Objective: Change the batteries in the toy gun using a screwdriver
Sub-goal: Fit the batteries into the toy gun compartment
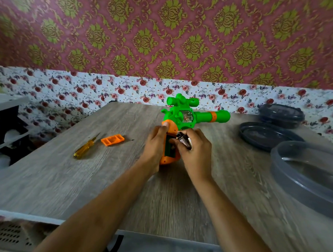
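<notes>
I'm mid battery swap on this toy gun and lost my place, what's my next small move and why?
Probably seat the batteries from your right hand into the open compartment, if they're fresh: the left hand steadies the toy gun and the cover lies off.

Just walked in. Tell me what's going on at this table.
A person is working on a green and orange toy gun. The left hand grips its orange handle while the right hand holds dark batteries right at the open battery compartment. The orange cover is already off, lying on the table beside the yellow screwdriver.
</notes>
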